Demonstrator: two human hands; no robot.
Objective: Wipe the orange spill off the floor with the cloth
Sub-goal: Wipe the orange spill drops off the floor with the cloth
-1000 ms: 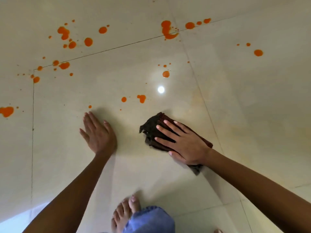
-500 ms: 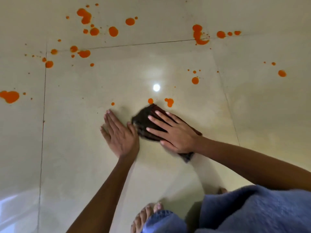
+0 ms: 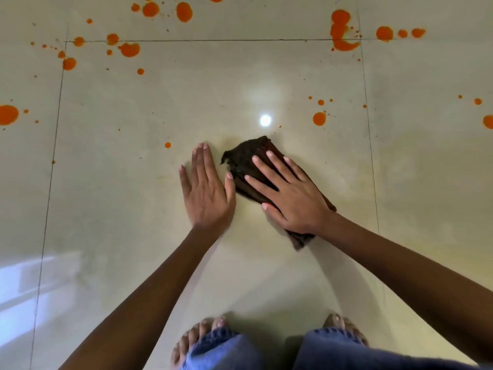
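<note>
A dark brown cloth (image 3: 248, 161) lies bunched on the glossy cream floor tiles (image 3: 133, 209). My right hand (image 3: 290, 196) presses flat on it with straight, spread fingers. My left hand (image 3: 205, 188) rests flat on the bare tile just left of the cloth, its thumb touching the cloth's edge. Orange spill drops are scattered beyond the hands: a small dot (image 3: 167, 145) left of my left hand, a round drop (image 3: 319, 118) to the upper right, a large splash (image 3: 342, 30) at the far right, and a cluster (image 3: 129, 49) at the far left.
My bare feet (image 3: 202, 335) and blue jeans cuffs (image 3: 333, 345) are at the bottom edge. A bright ceiling-light reflection (image 3: 265, 120) sits just beyond the cloth. More orange blots lie at the left edge (image 3: 8, 114) and the right edge (image 3: 488, 121).
My right hand pushed the cloth forward over the two drops that lay just beyond it; they no longer show. My left hand has come up beside the cloth. The view shifted as I leaned.
</note>
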